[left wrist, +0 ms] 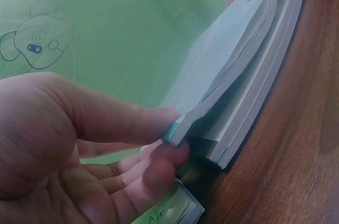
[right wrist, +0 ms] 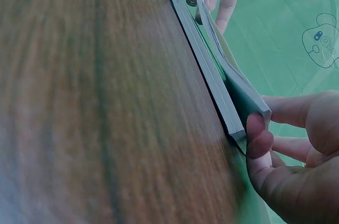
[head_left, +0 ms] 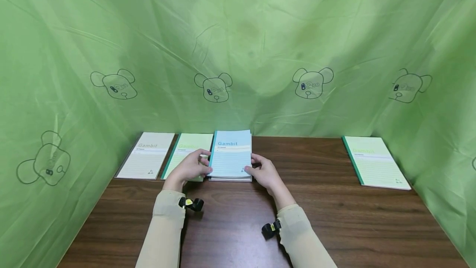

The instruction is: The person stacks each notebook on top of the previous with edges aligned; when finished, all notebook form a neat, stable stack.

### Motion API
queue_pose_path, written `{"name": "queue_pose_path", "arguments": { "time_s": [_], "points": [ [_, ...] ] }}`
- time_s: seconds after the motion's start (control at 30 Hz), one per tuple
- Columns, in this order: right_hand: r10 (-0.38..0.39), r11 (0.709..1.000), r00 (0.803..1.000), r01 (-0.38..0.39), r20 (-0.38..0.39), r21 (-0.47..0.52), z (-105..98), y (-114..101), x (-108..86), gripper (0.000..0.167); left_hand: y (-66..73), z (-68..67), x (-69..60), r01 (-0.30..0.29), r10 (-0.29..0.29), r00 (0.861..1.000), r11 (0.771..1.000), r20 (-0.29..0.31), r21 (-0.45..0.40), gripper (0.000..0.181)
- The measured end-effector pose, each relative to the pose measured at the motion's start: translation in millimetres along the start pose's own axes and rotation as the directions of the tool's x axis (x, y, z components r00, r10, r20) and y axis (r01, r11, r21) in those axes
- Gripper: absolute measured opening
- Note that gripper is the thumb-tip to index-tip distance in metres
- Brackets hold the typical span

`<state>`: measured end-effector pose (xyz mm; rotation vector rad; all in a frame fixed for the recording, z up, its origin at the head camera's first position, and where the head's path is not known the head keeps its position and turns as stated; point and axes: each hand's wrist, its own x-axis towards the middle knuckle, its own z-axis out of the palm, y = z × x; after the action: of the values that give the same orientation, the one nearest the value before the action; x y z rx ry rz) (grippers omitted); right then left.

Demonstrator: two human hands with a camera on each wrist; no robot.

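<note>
A blue notebook (head_left: 231,160) marked "Gambit" is at the back of the table, above a stack of notebooks (right wrist: 206,70). Its near edge is raised off the stack, with a gap showing in both wrist views. My left hand (head_left: 190,166) pinches its left corner, thumb on the cover and fingers beneath. At the opposite corner my right hand (head_left: 265,172) pinches it the same way. Under my left forearm side lies a green notebook (head_left: 186,140), partly hidden by the left hand.
A grey-white notebook (head_left: 146,156) lies at the far left. Another green notebook (head_left: 375,162) lies alone at the right. Green cloth (head_left: 260,32) printed with bear heads rises behind and beside the brown wooden table (head_left: 316,202).
</note>
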<state>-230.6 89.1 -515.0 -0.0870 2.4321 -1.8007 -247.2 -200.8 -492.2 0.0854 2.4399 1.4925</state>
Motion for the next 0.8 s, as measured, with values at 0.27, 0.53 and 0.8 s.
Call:
{"name": "queue_pose_path", "arguments": {
  "time_s": [0.27, 0.53, 0.8],
  "points": [
    [0.001, 1.000, 1.000, -0.001, 0.011, -0.022, -4.2, 0.8, -0.4, 0.060, 1.1, 2.7, 0.9, 0.008, -0.007, 1.000, 1.000, -0.009, 0.017, 0.061],
    [0.023, 0.999, 1.000, -0.022, 0.022, -0.029, -6.0, 1.8, -0.4, 0.059, 4.4, 3.3, -0.4, 0.016, -0.015, 1.000, 0.998, -0.018, 0.053, 0.061],
    [0.028, 1.000, 0.999, -0.028, 0.037, -0.011, -8.7, 2.8, -0.7, 0.058, 4.1, 4.4, -1.4, 0.034, -0.033, 0.999, 0.998, -0.022, 0.048, 0.063]
  ]
}}
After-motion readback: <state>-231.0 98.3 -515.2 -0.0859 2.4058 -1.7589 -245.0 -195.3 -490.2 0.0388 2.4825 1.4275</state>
